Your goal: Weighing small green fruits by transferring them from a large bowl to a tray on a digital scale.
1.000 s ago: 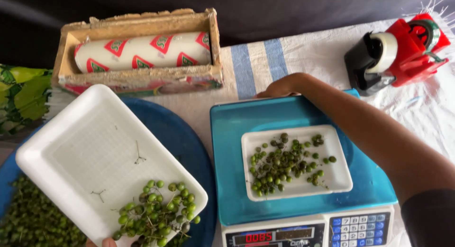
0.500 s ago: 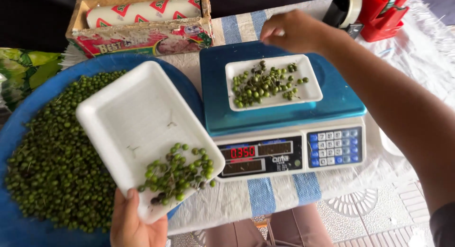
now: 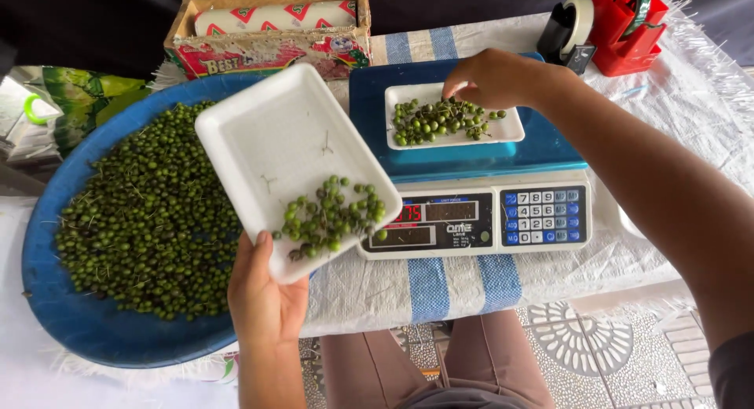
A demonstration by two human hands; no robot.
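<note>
1. My left hand point(image 3: 267, 299) grips the near corner of a white foam tray point(image 3: 275, 150), fingers hidden underneath, thumb on top. A small heap of green berries point(image 3: 330, 214) sits at its lower end.
2. My right hand point(image 3: 495, 78) reaches over a smaller tray point(image 3: 503, 130) on the blue scale point(image 3: 471, 205); its fingers are bunched together at the berries there, though I cannot tell whether they pinch any.
3. The tilted tray covers part of the scale's display and of the blue basin point(image 3: 102, 330) of berries on the worktop.
</note>
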